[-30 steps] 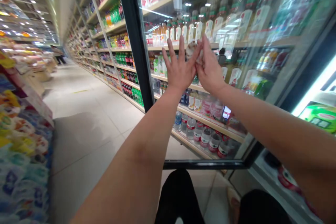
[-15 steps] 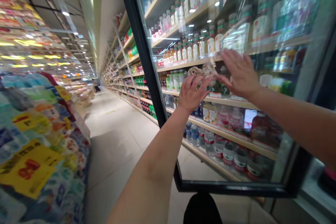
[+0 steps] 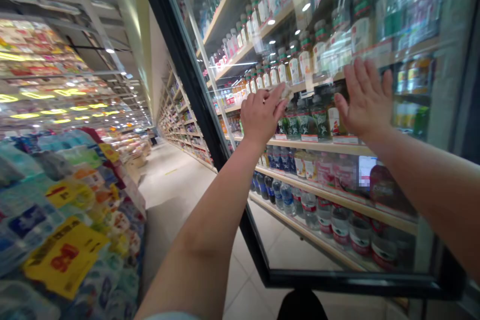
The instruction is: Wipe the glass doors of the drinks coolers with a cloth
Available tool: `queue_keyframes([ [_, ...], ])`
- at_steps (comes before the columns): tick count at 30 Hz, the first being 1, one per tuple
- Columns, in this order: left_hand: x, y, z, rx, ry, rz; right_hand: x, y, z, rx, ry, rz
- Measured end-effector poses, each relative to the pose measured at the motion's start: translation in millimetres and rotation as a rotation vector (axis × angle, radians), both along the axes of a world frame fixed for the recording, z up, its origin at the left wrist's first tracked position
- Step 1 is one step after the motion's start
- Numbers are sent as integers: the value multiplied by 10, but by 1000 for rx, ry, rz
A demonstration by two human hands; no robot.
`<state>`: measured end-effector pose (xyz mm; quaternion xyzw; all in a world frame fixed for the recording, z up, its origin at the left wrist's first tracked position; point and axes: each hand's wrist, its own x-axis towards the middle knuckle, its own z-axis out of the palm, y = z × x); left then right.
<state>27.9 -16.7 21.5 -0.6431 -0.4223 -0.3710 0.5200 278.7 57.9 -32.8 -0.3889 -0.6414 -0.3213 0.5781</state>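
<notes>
A glass door (image 3: 262, 235) with a black frame stands before me. My left hand (image 3: 260, 112) is near the middle of the pane, its fingers closed over a pale crumpled cloth (image 3: 287, 92). Part of the cloth shows past the fingertips; the rest is hidden under the hand. To the right, my right hand (image 3: 365, 95) is raised flat toward the glass with its fingers stretched and holds nothing. Whether its palm touches the pane I cannot tell. Reflections of bottles and lights lie across the glass.
Shelves of bottles, such as water bottles (image 3: 339, 225), show in the glass. Bagged goods (image 3: 22, 220) with a yellow price sign (image 3: 65, 257) are heaped on the left. A pale tiled aisle (image 3: 180, 175) runs back beside long shelves. My dark-clothed knee (image 3: 302, 305) is below the door.
My right hand has moved right, away from the cloth, and its fingers now point up. The left hand has shifted slightly left with the cloth. The view has turned a little.
</notes>
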Motion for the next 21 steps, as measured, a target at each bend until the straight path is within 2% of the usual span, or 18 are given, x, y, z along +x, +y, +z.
queue_keyframes([
  [3,123,52,-218,7,37,-22,12,-4,-16,13,8,22],
  [6,188,78,-427,-83,252,-40,4,9,-26,18,17,29],
  [7,185,80,-437,-122,351,-39,1,15,-28,20,20,30],
  [9,143,78,-354,-159,472,-33,-4,28,-28,25,24,27],
  [10,111,78,-281,-138,444,-29,-4,34,-28,27,26,24],
  [12,46,85,-148,-35,235,-30,-2,41,-28,30,29,20],
  [14,0,98,-114,36,30,-45,2,42,-29,30,31,33],
  [15,-15,100,-140,34,3,-59,4,40,-29,31,29,44],
  [16,-28,98,-185,0,52,-74,6,38,-28,34,29,55],
  [18,-63,80,-269,-109,311,-102,10,30,-27,43,31,66],
  [20,-123,55,-263,-167,522,-109,15,18,-26,42,30,67],
  [21,-161,46,-220,-159,528,-102,18,13,-26,37,31,66],
])
